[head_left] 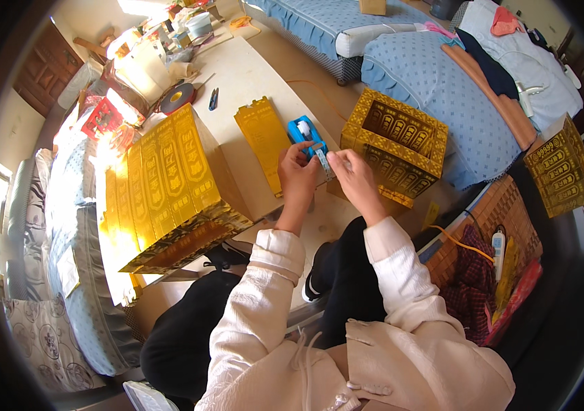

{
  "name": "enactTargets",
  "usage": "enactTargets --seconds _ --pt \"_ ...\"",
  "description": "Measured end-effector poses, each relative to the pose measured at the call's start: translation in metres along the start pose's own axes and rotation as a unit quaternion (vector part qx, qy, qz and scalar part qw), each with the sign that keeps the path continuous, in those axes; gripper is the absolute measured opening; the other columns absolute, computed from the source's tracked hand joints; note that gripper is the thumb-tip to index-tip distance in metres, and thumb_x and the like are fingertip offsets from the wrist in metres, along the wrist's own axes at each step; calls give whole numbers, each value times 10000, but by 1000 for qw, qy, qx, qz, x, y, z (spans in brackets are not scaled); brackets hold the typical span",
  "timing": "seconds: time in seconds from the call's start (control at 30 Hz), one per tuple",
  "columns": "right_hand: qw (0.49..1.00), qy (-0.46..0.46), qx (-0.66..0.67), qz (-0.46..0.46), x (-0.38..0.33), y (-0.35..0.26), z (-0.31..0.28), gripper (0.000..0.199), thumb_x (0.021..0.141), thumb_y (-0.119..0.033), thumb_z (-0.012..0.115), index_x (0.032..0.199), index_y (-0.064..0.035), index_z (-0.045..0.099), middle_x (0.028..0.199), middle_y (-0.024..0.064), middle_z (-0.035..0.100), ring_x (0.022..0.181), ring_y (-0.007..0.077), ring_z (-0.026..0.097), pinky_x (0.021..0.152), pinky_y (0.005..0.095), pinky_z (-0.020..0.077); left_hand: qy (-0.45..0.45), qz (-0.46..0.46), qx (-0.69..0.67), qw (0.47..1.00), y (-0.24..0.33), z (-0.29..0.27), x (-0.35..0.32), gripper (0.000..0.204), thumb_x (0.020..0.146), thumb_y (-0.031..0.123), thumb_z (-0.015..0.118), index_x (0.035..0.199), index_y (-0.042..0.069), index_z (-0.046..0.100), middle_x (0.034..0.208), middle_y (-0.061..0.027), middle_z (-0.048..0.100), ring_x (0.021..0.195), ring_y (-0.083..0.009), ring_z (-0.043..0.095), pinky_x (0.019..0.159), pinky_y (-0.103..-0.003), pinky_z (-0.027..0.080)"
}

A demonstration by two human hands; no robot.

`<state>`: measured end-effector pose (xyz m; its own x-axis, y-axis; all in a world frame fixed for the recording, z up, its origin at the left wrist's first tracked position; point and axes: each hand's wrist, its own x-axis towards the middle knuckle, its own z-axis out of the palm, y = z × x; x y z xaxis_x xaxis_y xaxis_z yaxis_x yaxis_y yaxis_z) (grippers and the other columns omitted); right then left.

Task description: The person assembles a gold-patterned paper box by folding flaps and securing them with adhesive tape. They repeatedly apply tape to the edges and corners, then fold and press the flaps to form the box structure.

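My left hand point(295, 171) and my right hand point(356, 181) meet near the front edge of the white table, fingers pinched. Between their fingertips is a short, pale bluish strip point(323, 160) that looks like tape. Just beyond the fingers sits a blue tape dispenser point(293, 131) with a white roll core. To its left a flat gold printed cardboard panel point(262, 140) with a notched end lies on the table. An open gold printed box point(429, 159) stands to the right of my right hand, its inside showing.
A row of gold cartons point(158, 178) fills the table's left side. Behind it are a dark tape roll point(177, 98) and a small dark cutter point(214, 99). Blue patterned sofas point(422, 103) border the right. Another gold box point(558, 171) stands far right, beyond a power strip point(498, 252).
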<state>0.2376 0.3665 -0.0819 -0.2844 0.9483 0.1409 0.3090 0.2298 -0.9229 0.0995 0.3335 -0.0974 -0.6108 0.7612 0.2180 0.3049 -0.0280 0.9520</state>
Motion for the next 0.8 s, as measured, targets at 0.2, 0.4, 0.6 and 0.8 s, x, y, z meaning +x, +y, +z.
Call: enactTargets --seconds 0.2,0.4,0.6,0.8 --pt "999 -1 31 13 9 5 23 291 962 -302 733 1019 -20 691 897 154 737 810 291 711 738 384 543 -11 15 -13 1000 -4 -3 0 329 809 12 759 1128 91 755 920 -37 542 759 -151 567 716 -301 520" --pt "987 50 -137 -68 6 4 23 155 938 -226 734 980 -81 698 894 150 732 789 354 702 683 426 535 -13 32 -3 999 -5 -4 -2 376 803 -21 731 1159 98 755 935 -26 532 763 -136 561 721 -283 526" --pt "981 -17 -191 -3 -19 -19 -20 129 944 -241 714 937 -112 720 879 138 688 829 371 681 717 489 532 -25 12 1 1000 -11 -4 -3 369 806 -33 730 1150 99 750 911 -24 526 762 -140 558 720 -292 522" --pt "960 37 -224 -162 -21 -20 -35 145 938 -157 697 1066 -89 679 1015 100 648 1016 344 643 871 453 530 -15 26 -41 999 -20 -1 3 313 844 -9 757 1142 74 709 870 4 520 735 -102 540 669 -267 508"
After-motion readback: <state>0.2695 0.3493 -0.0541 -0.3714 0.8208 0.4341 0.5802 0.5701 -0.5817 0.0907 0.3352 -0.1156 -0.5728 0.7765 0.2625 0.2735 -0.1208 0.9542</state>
